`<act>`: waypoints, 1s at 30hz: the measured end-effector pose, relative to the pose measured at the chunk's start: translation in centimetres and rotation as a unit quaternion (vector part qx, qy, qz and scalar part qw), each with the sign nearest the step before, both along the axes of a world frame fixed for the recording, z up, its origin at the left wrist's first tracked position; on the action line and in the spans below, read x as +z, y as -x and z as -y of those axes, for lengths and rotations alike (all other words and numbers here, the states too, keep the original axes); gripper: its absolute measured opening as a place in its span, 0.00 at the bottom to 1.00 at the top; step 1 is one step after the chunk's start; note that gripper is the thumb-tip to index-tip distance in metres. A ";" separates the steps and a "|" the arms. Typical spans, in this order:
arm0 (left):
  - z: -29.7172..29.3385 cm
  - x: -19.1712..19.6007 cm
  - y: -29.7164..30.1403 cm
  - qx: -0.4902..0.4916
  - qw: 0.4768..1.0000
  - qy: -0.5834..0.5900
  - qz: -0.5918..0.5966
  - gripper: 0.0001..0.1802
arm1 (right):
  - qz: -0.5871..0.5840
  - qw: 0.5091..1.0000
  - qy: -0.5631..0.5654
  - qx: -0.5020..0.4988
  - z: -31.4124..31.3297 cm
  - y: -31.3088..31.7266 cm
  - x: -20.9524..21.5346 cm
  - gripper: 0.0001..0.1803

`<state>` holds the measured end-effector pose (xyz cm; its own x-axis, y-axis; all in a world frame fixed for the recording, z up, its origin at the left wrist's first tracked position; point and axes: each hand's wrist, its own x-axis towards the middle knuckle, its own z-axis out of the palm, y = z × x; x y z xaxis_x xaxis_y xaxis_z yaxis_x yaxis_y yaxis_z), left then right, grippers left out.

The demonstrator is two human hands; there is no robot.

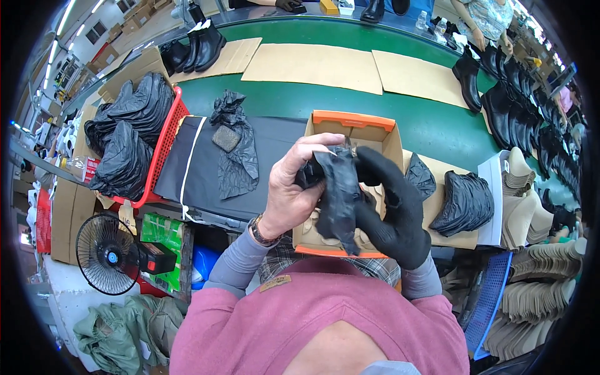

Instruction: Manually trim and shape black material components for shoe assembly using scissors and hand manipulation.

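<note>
A crumpled thin black wrapping sheet is bunched between my two hands, above an open box with an orange rim. My bare left hand pinches it from the left, with the fingers curled over its top. On the other side my right hand, in a black glove, has its fingers and thumb bent against the sheet. Whether anything is wrapped inside cannot be seen. Beneath the hands, several beige rounded pieces show partly in the box.
To the left stands a red basket heaped with black bundles. A crumpled black sheet and a dark block lie on a strapped black stack. Black bundles sit to the right, beside a white box. Black boots line the far bench.
</note>
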<state>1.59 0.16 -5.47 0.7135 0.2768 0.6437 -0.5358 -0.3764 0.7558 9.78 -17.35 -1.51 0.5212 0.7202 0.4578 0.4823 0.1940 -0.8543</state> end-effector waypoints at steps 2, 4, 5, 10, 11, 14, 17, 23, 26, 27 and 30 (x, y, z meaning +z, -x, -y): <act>0.1 0.1 0.0 0.002 1.000 -0.022 0.010 0.22 | 0.006 1.000 0.004 0.030 0.0 0.0 0.5 0.32; 1.1 0.2 0.1 -0.002 0.991 0.132 -0.007 0.26 | 0.312 0.945 0.054 -0.078 0.1 0.2 0.6 0.31; 0.7 -0.2 0.1 -0.018 0.992 0.126 -0.010 0.25 | 0.362 0.920 0.079 -0.126 0.1 0.7 0.5 0.29; 0.8 0.2 0.8 -0.254 0.852 0.454 -0.066 0.21 | 0.415 0.879 0.134 -0.193 -0.6 0.3 -1.1 0.28; 0.8 0.5 0.6 -0.226 0.844 0.480 -0.080 0.20 | 0.451 0.868 0.113 -0.175 -0.4 -0.3 -1.8 0.27; 1.7 2.0 0.2 -0.167 0.882 0.424 -0.118 0.21 | 0.469 0.868 0.057 -0.149 -0.3 -0.8 -2.8 0.25; 1.7 1.6 0.2 -0.095 0.944 0.284 -0.138 0.21 | 0.369 0.919 -0.035 -0.134 -0.2 -0.6 -3.5 0.27; 2.9 1.4 0.3 0.051 0.990 0.098 -0.091 0.21 | 0.209 0.970 0.029 -0.118 -0.5 -0.3 -2.2 0.38; 3.2 3.2 0.5 -0.090 0.951 0.256 -0.151 0.23 | 0.188 0.970 0.035 -0.150 -0.4 -2.0 -3.8 0.24; 1.9 2.6 0.4 -0.214 0.880 0.409 -0.114 0.26 | 0.188 0.970 0.034 -0.148 -0.2 -2.1 -3.8 0.24; 1.2 1.9 0.6 -0.227 0.872 0.407 -0.148 0.27 | -0.071 0.995 -0.007 -0.073 0.2 -1.7 -3.3 0.21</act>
<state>1.01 -1.04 -3.52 0.9701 0.2013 0.1354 -0.2264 0.5504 0.8036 11.47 -17.55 -4.77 0.6808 0.6254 0.3813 0.3806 0.1428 -0.9137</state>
